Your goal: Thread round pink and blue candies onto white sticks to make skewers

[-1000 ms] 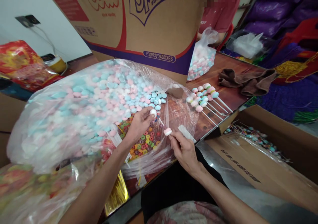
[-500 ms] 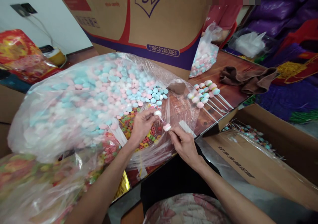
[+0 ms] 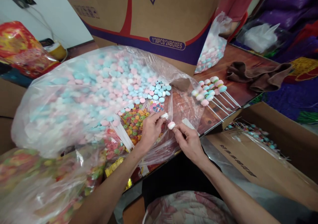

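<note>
My left hand pinches a small white marshmallow-like candy between thumb and fingertips. Close by on its right, my right hand is closed on a candy stick, with a pink and white candy at its top; the fingers mostly hide the stick. Below and left of the hands lie colourful ring candies and a bundle of white sticks. Finished-looking candy skewers rest on the table to the right, their sticks pointing toward the table edge.
A big clear bag of pastel candies covers the table's left side. Behind it stands a large carton. A smaller candy bag, a brown cloth and an open box of skewers are on the right. Someone's red clothing shows behind.
The view has shifted, so the table things sit farther right in the picture. Both hands keep their pinch; the white stick seen between the two candies before barely shows now.
</note>
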Demonstrator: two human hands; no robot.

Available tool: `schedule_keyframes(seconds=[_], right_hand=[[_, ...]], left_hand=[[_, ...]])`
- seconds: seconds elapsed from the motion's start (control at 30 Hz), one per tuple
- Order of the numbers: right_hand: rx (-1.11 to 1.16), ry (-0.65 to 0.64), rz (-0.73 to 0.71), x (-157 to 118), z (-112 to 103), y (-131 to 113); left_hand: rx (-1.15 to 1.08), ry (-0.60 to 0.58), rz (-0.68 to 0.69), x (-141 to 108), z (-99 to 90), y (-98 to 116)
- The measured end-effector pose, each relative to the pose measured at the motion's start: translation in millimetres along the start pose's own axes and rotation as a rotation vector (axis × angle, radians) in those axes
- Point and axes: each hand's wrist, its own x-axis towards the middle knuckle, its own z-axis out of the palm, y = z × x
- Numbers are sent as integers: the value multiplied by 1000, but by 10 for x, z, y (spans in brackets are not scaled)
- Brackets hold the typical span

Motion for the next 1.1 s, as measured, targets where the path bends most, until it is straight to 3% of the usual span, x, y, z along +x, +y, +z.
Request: schedule_keyframes(seconds=[0.17,0.33,0.43,0.53,0.63,0.77,0.83,1.0,1.1], right_hand=[[-54,27,-16,8,5,-8],[-113,76,-2,46,-9,-21],[-121,80,-3,57,5,-22],[-112,76,-11,40,35,-21],[-106,99,-10,8,58,-14],[-123,88,-35,-12,62,3],[-149,78,-51,-11,59,6],[-196,62,-71,-9,58,6],[-215,65,-75,-9,64,10]], left_hand=[[-171,-60,-102,-25,17,70],[-177,-218,-12,-125,21,125],[-164,-288,-19,-114,-100,125],[6,-193,25,25,-319,77],[387,-25,65,205,-509,-23],[714,-153,64,316,-577,-156],[725,-183,74,315,-566,-187],[531,-73,2,331,-537,-205],[545,-106,12,374,-486,-226]])
